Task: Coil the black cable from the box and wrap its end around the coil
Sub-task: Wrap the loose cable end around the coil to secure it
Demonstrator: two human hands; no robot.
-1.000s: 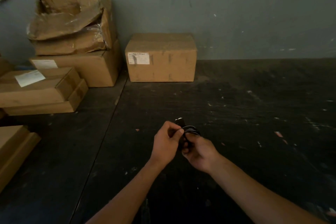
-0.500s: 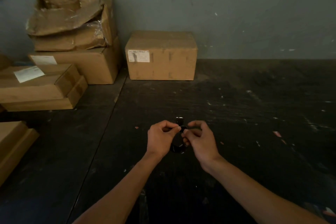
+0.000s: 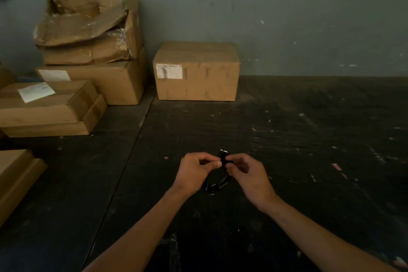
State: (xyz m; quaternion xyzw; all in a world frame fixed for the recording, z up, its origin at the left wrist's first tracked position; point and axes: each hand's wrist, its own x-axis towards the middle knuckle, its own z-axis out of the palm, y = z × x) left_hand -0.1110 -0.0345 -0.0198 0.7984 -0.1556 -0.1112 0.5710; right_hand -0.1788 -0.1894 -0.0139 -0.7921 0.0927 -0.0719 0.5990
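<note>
Coil [image 3: 215, 183] lower now, dangling between both hands.

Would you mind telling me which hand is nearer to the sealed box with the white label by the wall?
Left. The left hand is below the sealed box, almost in line with it; the right hand sits further right. Both pinch the black cable.

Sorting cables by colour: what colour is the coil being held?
Black cable coil, seen in the head view.
</note>
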